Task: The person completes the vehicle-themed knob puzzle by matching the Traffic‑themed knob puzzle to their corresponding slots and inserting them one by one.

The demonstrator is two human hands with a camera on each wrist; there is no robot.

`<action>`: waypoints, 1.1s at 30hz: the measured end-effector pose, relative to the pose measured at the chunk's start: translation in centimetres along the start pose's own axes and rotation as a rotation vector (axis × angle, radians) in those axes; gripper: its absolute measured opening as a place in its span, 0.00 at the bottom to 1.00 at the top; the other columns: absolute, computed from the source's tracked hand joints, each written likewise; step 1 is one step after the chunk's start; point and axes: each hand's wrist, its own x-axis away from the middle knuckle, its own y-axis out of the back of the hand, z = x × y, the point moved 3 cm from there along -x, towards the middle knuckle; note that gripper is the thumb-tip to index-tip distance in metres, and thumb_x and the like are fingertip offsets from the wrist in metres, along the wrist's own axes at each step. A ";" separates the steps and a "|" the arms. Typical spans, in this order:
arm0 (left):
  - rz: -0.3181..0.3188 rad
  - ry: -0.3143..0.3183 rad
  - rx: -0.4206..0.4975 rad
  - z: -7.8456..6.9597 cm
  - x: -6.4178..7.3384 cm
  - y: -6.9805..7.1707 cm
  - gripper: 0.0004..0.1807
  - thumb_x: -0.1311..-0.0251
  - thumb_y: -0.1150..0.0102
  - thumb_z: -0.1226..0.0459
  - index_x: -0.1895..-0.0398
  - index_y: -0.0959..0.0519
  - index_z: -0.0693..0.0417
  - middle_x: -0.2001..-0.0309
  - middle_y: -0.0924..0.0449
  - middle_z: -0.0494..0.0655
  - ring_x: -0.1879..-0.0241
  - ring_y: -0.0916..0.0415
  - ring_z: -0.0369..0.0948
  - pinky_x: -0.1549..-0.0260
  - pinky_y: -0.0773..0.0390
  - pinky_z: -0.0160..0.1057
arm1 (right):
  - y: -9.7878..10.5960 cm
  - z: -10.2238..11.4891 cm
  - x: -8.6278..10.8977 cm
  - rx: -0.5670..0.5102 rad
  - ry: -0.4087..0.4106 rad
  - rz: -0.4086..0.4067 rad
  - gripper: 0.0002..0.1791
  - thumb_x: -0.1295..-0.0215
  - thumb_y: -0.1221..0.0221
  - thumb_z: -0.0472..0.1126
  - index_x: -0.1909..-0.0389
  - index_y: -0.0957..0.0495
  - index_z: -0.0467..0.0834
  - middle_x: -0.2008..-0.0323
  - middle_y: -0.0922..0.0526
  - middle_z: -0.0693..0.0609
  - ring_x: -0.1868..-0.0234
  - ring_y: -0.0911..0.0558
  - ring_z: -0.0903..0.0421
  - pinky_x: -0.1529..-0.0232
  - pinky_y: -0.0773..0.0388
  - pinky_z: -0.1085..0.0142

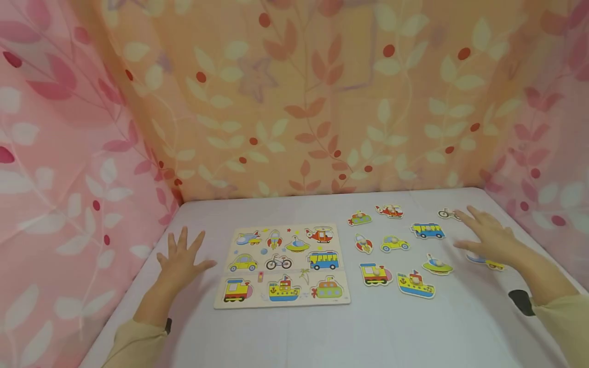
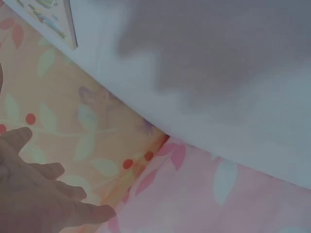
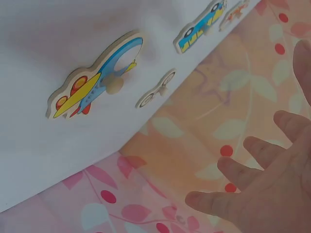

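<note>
My left hand (image 1: 178,260) hovers with fingers spread, just left of the wooden puzzle board (image 1: 294,232), and holds nothing. In the left wrist view its fingers (image 2: 73,191) stand apart from one another. My right hand (image 1: 494,237), fingers also spread, is raised over the right side of the table. It partly covers the airplane piece (image 1: 476,259) and the bicycle piece (image 1: 446,213) in the head view. The right wrist view shows the airplane piece (image 3: 104,80) whole, with a round wooden knob. A bus piece (image 1: 428,230) and a flying saucer piece (image 1: 437,265) lie nearest to that hand's left.
More knobbed pieces lie right of the board: a submarine (image 1: 360,219), helicopter (image 1: 390,210), rocket (image 1: 363,244), car (image 1: 394,244), train (image 1: 376,274) and ship (image 1: 415,284). Pictures of vehicles show on the board. Floral curtains (image 1: 294,128) enclose the white table (image 1: 322,337) at back and sides.
</note>
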 end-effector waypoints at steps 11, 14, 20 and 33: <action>-0.014 0.009 -0.001 1.2 1.0 0.3 0.49 0.44 0.34 0.50 0.26 0.47 0.60 0.28 0.68 0.75 0.32 0.78 0.74 0.49 0.69 0.82 | 1.1 -0.4 -0.5 -0.017 -0.010 0.017 0.51 0.39 0.37 0.54 0.27 0.54 0.35 0.31 0.59 0.23 0.34 0.59 0.21 0.51 0.63 0.18; 0.003 0.006 -0.011 1.5 1.3 0.2 0.49 0.45 0.34 0.50 0.26 0.47 0.60 0.28 0.67 0.75 0.32 0.77 0.74 0.49 0.68 0.82 | 1.1 -0.4 -0.4 -0.017 -0.006 0.018 0.51 0.39 0.36 0.55 0.27 0.53 0.34 0.31 0.58 0.23 0.34 0.59 0.21 0.53 0.63 0.17; 0.011 -0.012 -0.018 2.4 2.0 -0.2 0.48 0.45 0.33 0.50 0.27 0.46 0.61 0.28 0.64 0.75 0.32 0.74 0.74 0.49 0.66 0.83 | 0.8 -0.8 0.1 -0.010 -0.010 0.013 0.49 0.39 0.36 0.54 0.28 0.51 0.33 0.32 0.56 0.22 0.34 0.57 0.21 0.53 0.63 0.16; 0.038 -0.178 -0.053 3.2 2.5 -2.4 0.46 0.49 0.30 0.51 0.31 0.39 0.63 0.29 0.51 0.71 0.32 0.62 0.74 0.49 0.54 0.81 | -0.2 -3.5 1.7 0.000 -0.016 0.003 0.48 0.38 0.38 0.56 0.30 0.49 0.32 0.34 0.52 0.21 0.37 0.51 0.21 0.56 0.56 0.17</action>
